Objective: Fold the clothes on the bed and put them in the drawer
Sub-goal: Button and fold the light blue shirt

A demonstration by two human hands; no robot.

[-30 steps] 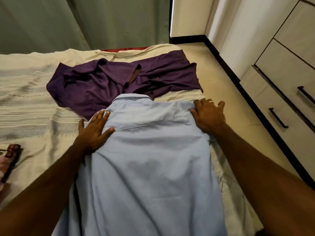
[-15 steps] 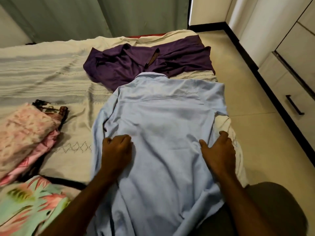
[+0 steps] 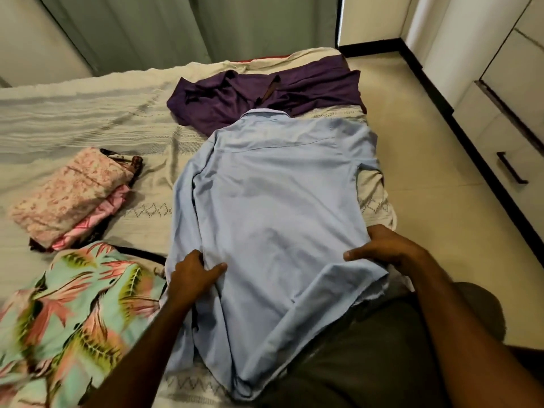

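Note:
A light blue shirt (image 3: 270,201) lies back-up along the right side of the bed (image 3: 88,113), collar away from me. My left hand (image 3: 192,273) pinches its left edge near the waist, thumb on top of the cloth. On the opposite edge, at the same height, my right hand (image 3: 382,248) grips the fabric with its fingers curled under. A crumpled purple shirt (image 3: 265,92) lies beyond the collar. The drawer (image 3: 506,160) with a dark handle is shut in the wardrobe on the right.
A folded pink patterned stack (image 3: 70,195) sits on the bed's left part. A green and pink floral garment (image 3: 67,313) lies at the near left. Tiled floor (image 3: 426,187) runs between the bed and the wardrobe. Curtains hang behind the bed.
Both hands slid from the blue shirt's shoulders down its sides to the waist and now grip its edges. The view pulled back, bringing the pink stack and floral garment into sight.

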